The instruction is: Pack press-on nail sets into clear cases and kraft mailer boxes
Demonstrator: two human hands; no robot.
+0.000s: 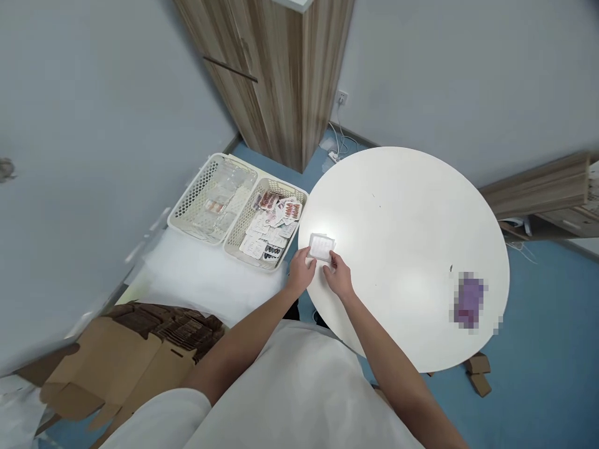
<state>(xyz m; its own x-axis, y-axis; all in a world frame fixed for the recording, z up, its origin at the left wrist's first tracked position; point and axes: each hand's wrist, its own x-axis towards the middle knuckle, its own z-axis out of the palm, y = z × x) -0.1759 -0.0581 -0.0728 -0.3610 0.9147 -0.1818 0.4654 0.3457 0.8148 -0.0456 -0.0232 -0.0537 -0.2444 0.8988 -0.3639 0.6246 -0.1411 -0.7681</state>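
A small clear flat box (322,247) with a whitish card or sheet inside is at the left edge of the round white table (402,206). My left hand (301,272) grips its near left corner with thumb and fingers. At the near right corner, my right hand (337,274) has its fingers closed on the same box. Just left of the table is a cream basket (234,249) of printed cards with sets of press-on nails (292,209). Beside it, a larger basket (175,218) contains clear plastic boxes (229,181).
A blurred purple object (470,299) lies on the table's right side. Flattened brown cardboard boxes (116,355) are stacked at lower left, near white sheeting (210,280). A wooden cabinet (281,81) stands ahead; cables (344,140) trail on the floor beside it.
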